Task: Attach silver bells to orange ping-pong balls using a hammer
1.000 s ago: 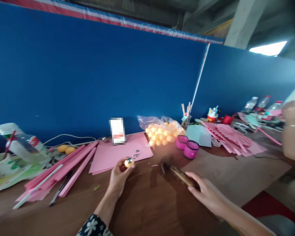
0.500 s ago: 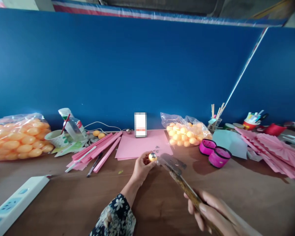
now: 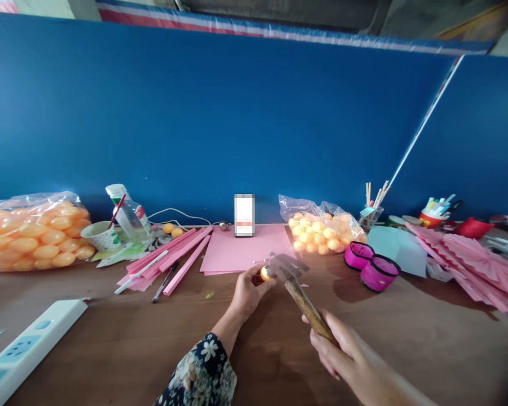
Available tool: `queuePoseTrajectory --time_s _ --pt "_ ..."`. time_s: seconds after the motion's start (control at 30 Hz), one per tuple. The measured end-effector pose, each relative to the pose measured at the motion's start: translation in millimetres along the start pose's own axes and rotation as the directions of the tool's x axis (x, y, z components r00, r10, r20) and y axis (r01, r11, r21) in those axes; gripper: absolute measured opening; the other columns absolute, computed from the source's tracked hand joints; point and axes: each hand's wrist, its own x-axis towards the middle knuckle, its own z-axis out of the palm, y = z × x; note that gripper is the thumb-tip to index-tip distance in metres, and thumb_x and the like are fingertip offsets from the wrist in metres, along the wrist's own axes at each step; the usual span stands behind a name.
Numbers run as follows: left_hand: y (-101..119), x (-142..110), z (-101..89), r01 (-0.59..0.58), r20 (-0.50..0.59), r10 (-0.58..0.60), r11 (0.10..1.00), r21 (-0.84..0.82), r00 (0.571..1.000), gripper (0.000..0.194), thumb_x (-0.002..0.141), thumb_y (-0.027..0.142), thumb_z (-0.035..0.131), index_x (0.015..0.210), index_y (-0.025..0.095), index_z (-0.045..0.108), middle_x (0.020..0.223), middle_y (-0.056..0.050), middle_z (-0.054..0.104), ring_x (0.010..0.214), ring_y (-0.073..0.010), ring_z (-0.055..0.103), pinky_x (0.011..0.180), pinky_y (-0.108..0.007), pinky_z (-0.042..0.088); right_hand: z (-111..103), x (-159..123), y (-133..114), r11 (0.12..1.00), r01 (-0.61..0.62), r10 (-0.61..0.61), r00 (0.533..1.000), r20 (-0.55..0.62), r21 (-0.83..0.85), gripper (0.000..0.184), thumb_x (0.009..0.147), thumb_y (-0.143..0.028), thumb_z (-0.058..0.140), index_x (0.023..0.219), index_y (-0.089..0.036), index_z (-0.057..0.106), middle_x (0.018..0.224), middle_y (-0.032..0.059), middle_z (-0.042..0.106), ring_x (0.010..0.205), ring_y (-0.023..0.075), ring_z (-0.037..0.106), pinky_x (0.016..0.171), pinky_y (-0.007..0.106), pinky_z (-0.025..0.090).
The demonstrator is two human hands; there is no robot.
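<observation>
My left hand (image 3: 248,290) pinches a small orange ball (image 3: 265,273) and holds it against the brown table (image 3: 110,349), just in front of a pink paper sheet (image 3: 241,251). My right hand (image 3: 347,352) grips the wooden handle of a hammer (image 3: 298,290). The blurred metal hammer head sits right over the ball. A few small silvery pieces (image 3: 271,255) lie on the pink sheet behind the ball.
A bag of orange balls (image 3: 322,228) lies behind the hammer and a larger one (image 3: 29,231) at far left. Pink paper strips (image 3: 169,256), a pen, a tipped bottle (image 3: 129,214), a paper cup, two magenta tape rolls (image 3: 370,262), pink folded fans (image 3: 478,265) and a white power strip (image 3: 29,344) surround the hands.
My right hand lifted the hammer off the table and brought its head over the ball in my left hand. The camera view turned left, showing the large bag and the power strip.
</observation>
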Motion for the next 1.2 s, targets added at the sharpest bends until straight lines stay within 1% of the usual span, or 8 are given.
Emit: queuePoseTrajectory --time_s 0.17,0.33,0.53,0.67,0.77,0.83,1.0,1.2 --pt "0.1 -0.3 0.2 0.010 -0.035 -0.011 1.000 -0.025 0.999 0.044 0.058 0.025 0.074 0.100 0.014 0.064 0.090 -0.005 0.068 0.080 -0.0179 0.063 0.073 -0.026 0.048 -0.3 1.5 2.4 0.998 0.053 -0.053 0.999 0.002 0.047 0.048 0.085 -0.050 0.037 0.118 -0.015 0.040 0.056 -0.0061 0.039 0.053 0.0112 0.039 0.058 0.025 0.036" --pt "2.7 -0.8 0.5 0.025 -0.024 -0.026 1.000 -0.019 0.999 0.042 0.059 0.023 0.073 0.100 0.015 0.064 0.090 -0.005 0.068 0.079 -0.0173 0.062 0.071 -0.025 0.048 -1.6 6.0 6.5 0.995 0.060 -0.065 0.996 0.064 0.076 0.049 0.085 -0.050 0.038 0.116 -0.012 0.041 0.055 -0.0060 0.040 0.053 0.0108 0.039 0.057 0.026 0.035" --pt "5.4 -1.7 0.3 0.042 -0.047 -0.048 0.990 -0.136 0.998 0.049 0.060 0.023 0.072 0.106 0.015 0.059 0.096 -0.006 0.067 0.084 -0.0164 0.062 0.073 -0.025 0.049 1.0 7.3 11.1 0.980 0.081 -0.076 0.996 -0.037 0.183 0.053 0.083 -0.052 0.040 0.118 -0.013 0.041 0.053 -0.0064 0.039 0.050 0.0107 0.038 0.054 0.026 0.034" --pt "8.3 -2.8 -0.2 0.026 -0.046 -0.031 0.993 -0.113 0.998 0.044 0.061 0.023 0.072 0.102 0.016 0.057 0.092 -0.006 0.066 0.075 -0.0135 0.062 0.066 -0.022 0.049 3.0 8.3 12.1 0.973 0.074 -0.073 0.997 -0.014 0.220 0.052 0.083 -0.052 0.042 0.115 -0.011 0.043 0.052 -0.0067 0.039 0.049 0.0099 0.037 0.053 0.025 0.032" --pt "7.6 -2.4 -0.3 0.048 -0.078 -0.054 0.996 -0.078 0.995 0.041 0.061 0.022 0.071 0.098 0.016 0.056 0.091 -0.006 0.066 0.074 -0.0130 0.062 0.065 -0.022 0.049 2.8 7.9 10.6 0.966 0.089 -0.082 0.996 -0.039 0.241 0.051 0.084 -0.050 0.040 0.118 -0.012 0.040 0.053 -0.0066 0.039 0.050 0.0098 0.037 0.054 0.026 0.033" --pt "5.3 -1.6 -0.3 0.050 -0.093 -0.054 0.997 -0.053 0.994 0.041 0.059 0.020 0.072 0.097 0.015 0.056 0.092 -0.006 0.065 0.077 -0.0145 0.062 0.068 -0.025 0.049 2.1 7.9 9.4 0.967 0.093 -0.086 0.995 -0.041 0.239 0.051 0.084 -0.050 0.039 0.119 -0.012 0.040 0.053 -0.0066 0.039 0.050 0.0099 0.037 0.054 0.026 0.033" --pt "0.0 -0.2 -0.7 0.006 -0.096 -0.006 1.000 -0.004 0.995 0.040 0.057 0.017 0.072 0.095 0.016 0.057 0.090 -0.006 0.066 0.080 -0.0162 0.062 0.074 -0.029 0.050 -2.1 8.8 6.1 0.989 0.068 -0.078 0.994 0.070 0.134 0.050 0.085 -0.050 0.040 0.116 -0.011 0.042 0.054 -0.0062 0.040 0.051 0.0103 0.038 0.056 0.026 0.035" --pt "2.8 -1.3 -0.3 -0.030 -0.129 0.036 0.998 0.048 0.991 0.038 0.058 0.017 0.072 0.093 0.017 0.058 0.083 -0.004 0.067 0.075 -0.0155 0.063 0.073 -0.029 0.050 -3.3 7.7 3.8 0.991 0.076 -0.083 0.995 0.055 0.106 0.048 0.086 -0.050 0.037 0.115 -0.012 0.041 0.055 -0.0059 0.040 0.053 0.0109 0.041 0.059 0.026 0.036"
